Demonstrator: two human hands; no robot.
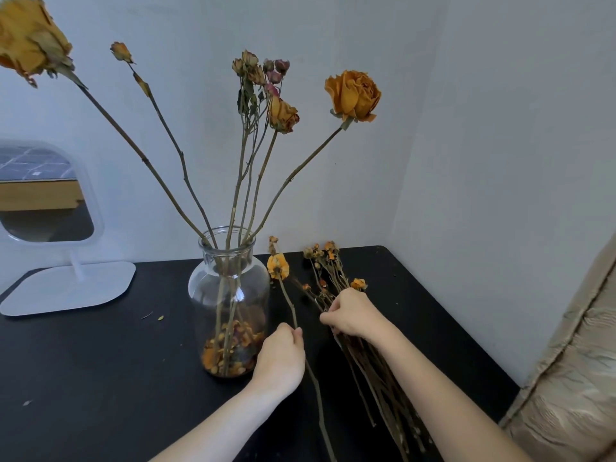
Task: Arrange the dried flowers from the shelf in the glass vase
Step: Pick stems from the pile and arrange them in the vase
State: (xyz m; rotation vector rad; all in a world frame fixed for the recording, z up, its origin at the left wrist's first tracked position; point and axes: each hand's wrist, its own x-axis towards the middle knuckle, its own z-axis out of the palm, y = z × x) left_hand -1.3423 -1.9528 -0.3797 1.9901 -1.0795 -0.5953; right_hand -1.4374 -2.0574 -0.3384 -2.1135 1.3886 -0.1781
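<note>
Pale grey walls meet in a corner behind a black counter [100, 361]. A white mirror [50, 195] on a flat stand sits toward the counter's left edge.

The glass vase [229, 295] stands near the middle of the counter, just left of your hands. It already holds several long dried roses that fan out above its mouth [227, 238]. Loose orange petals [230, 348] lie in its bottom.

Your left hand [281, 358] is right beside the lower right wall of the vase. Its fingers are curled round a single dried stem [293, 308], gripping it partway along. That stem runs from the counter's near edge away toward the back wall. Its yellow flower head [278, 266] is at the far end, level with the shoulder of the vase, and its cut end points back toward you.

Your right hand [353, 315] is further right. Its fingers are bent and pinching into a bundle of dried flowers [376, 388] that lies on the counter. The bundle lies almost parallel to the single stem, with small orange heads toward the back wall and stems toward the near edge.

Your left hand is the nearer one to the vase. The mouth sits higher than that hand and to its left. The cut end will likely need lifting clear of the rim before it can go in.
</note>
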